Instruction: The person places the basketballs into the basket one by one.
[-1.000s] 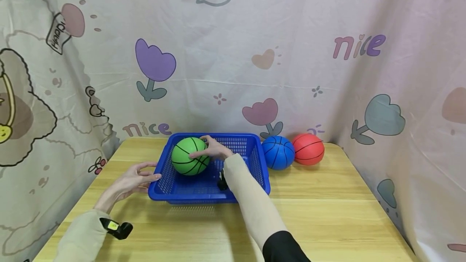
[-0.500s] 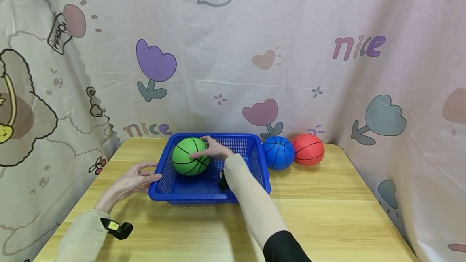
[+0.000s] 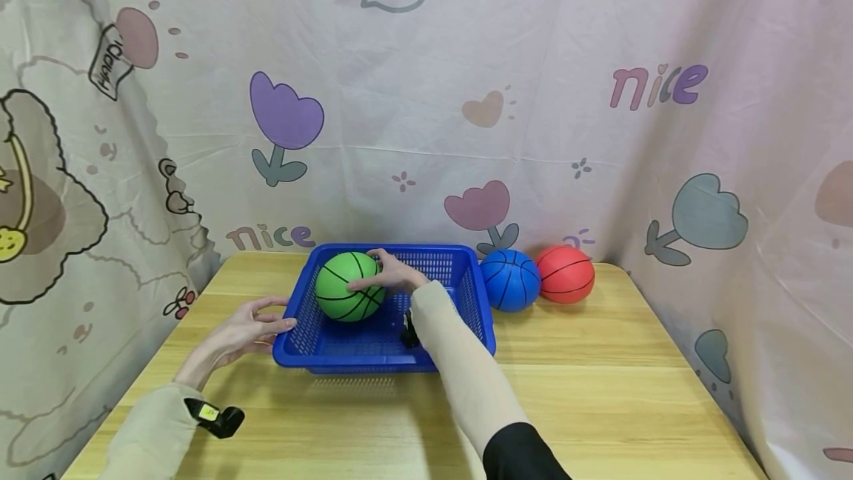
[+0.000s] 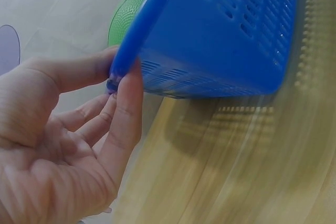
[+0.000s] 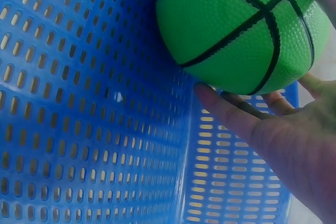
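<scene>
A small green toy basketball with black lines (image 3: 341,291) sits in the left part of a blue perforated plastic basket (image 3: 373,361). My right hand (image 3: 395,274) grips this ball from its right side, thumb on the near face and fingers round the back. In the right wrist view, fingertips (image 5: 207,95) lie along the green ball (image 5: 226,35), close to the basket wall (image 5: 63,103). With thumb and index finger, my left hand (image 3: 243,330) pinches the basket's left rim. That pinch shows plainly in the left wrist view, at the basket's edge (image 4: 142,24).
Just right of the basket, a blue ball (image 3: 510,281) and a red ball (image 3: 566,274) rest side by side on the wooden table (image 3: 600,391). Behind the table hangs a patterned cloth (image 3: 400,95), which also runs along both sides.
</scene>
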Available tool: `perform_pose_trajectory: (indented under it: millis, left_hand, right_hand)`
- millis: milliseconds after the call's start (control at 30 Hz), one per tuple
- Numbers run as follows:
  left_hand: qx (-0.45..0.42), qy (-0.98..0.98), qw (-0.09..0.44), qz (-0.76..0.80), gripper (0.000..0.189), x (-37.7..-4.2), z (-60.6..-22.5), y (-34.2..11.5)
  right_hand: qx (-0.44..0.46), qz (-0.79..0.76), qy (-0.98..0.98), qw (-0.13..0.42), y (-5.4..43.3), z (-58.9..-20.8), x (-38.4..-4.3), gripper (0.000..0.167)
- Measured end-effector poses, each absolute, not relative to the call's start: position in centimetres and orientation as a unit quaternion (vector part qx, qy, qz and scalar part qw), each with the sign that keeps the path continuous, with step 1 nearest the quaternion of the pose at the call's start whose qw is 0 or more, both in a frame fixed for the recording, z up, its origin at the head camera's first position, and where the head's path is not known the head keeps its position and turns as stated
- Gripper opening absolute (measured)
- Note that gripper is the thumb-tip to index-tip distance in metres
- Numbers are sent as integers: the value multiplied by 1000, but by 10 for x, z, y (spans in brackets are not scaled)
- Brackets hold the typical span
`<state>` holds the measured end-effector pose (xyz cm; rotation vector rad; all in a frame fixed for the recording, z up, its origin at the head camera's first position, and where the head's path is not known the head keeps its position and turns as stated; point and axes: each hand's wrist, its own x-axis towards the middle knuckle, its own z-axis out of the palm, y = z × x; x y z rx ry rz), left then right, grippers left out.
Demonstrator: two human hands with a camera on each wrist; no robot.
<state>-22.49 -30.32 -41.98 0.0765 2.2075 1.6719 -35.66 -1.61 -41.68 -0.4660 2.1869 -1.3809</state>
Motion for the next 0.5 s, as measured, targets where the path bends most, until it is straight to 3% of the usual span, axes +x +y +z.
perform_pose_trajectory:
  millis: [267, 500]
  left_hand:
    - [27, 782, 185, 594, 76, -225, -421, -303]
    - [28, 780, 189, 596, 77, -226, -421, -303]
  right_hand:
    - [-181, -494, 810, 259, -12, -413, -356, 87]
    - [-199, -479, 817, 252, 11, -386, -357, 92]
